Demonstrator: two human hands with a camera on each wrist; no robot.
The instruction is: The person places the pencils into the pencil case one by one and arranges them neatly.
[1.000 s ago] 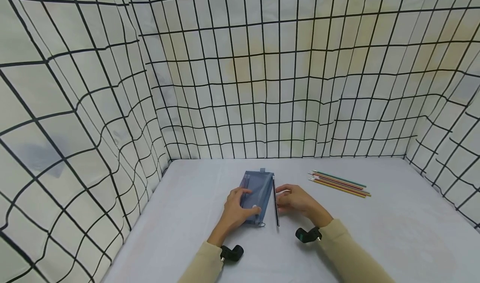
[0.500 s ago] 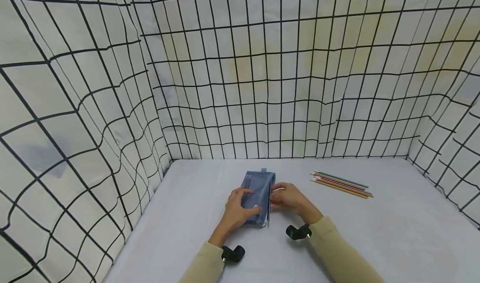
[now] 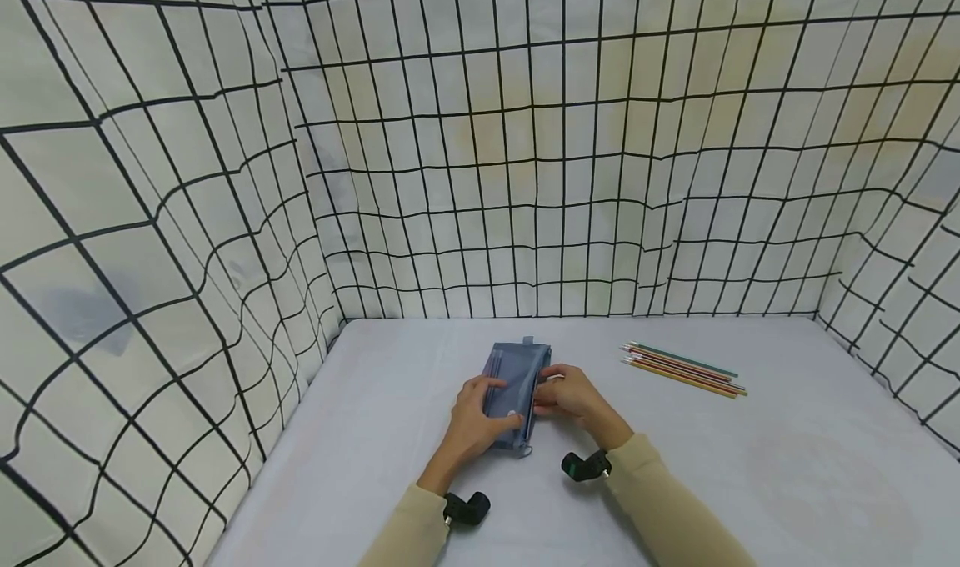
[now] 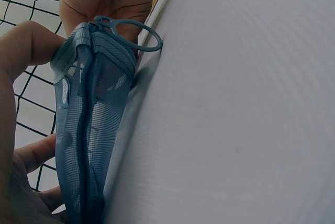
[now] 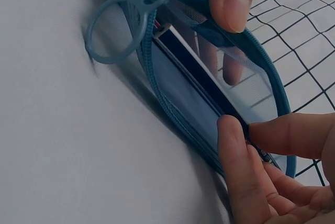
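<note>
Your left hand (image 3: 474, 417) grips pouch (image 3: 519, 377), likely so it gapes; your right hand (image 3: 572, 396) pinches strip (image 5: 196, 76) inside.

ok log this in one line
left hand: holds blue pouch | right hand: pinches dark stick inside pouch | pencils: on table

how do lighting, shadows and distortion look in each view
Head view: bright, gridded backdrop showing wavy lines, from folds or lens unclear; left wrist view: dimmer, soft shadow beside the blue pouch; right wrist view: also dim, small shadow by the ring pull.
</note>
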